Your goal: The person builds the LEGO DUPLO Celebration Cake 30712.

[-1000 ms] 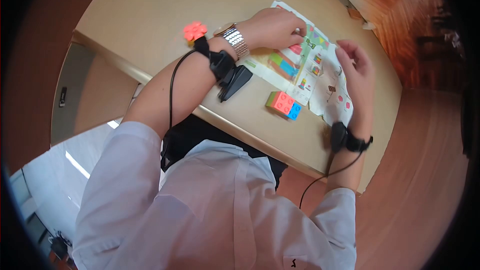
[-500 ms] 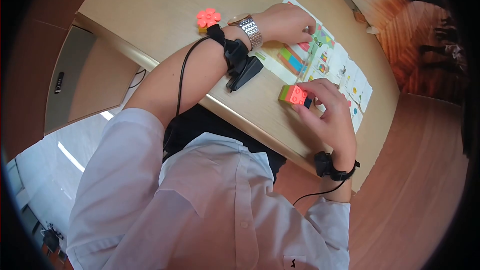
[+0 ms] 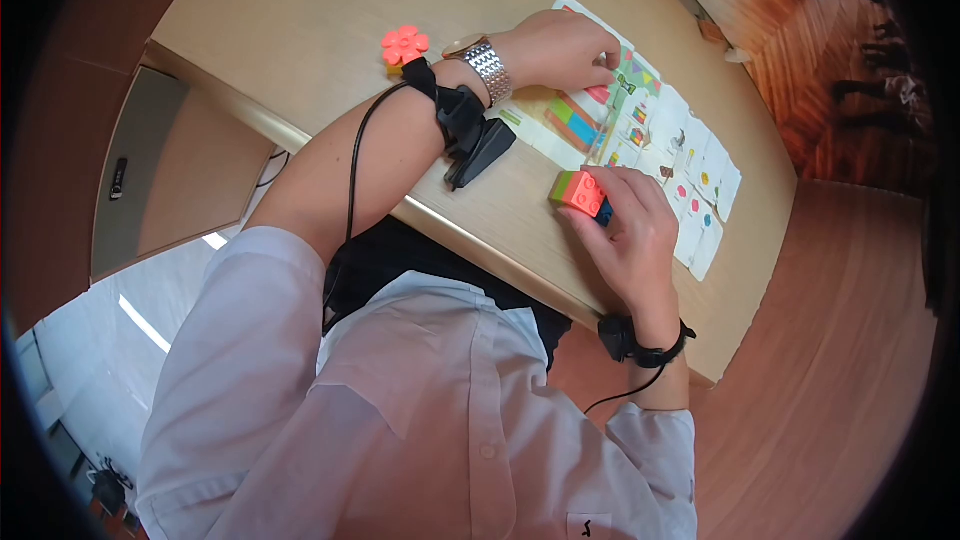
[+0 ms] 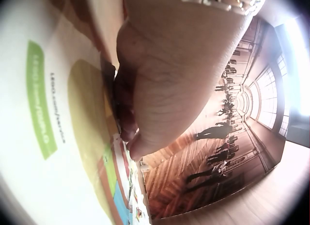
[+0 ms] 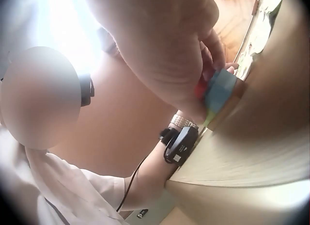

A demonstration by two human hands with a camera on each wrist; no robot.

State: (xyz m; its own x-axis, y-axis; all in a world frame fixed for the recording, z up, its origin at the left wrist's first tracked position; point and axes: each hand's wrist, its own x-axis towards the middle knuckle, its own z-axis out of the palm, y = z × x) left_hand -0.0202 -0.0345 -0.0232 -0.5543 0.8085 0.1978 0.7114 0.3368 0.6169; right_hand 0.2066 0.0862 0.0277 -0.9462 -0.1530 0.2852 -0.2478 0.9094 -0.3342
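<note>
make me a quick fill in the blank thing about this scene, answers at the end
1. The toy bricks are gripped by the ____ hand.
2. A metal-banded watch is worn on the ____ arm.
3. In the head view, the separate coral piece is shaped like a ____.
4. The green strip on the printed sheet shows the brand name ____.

Missing words: right; left; flower; LEGO

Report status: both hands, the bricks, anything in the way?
Right hand pinches bricks. Left hand at the printed leaflet. Nothing visibly blocking the bricks.
</note>
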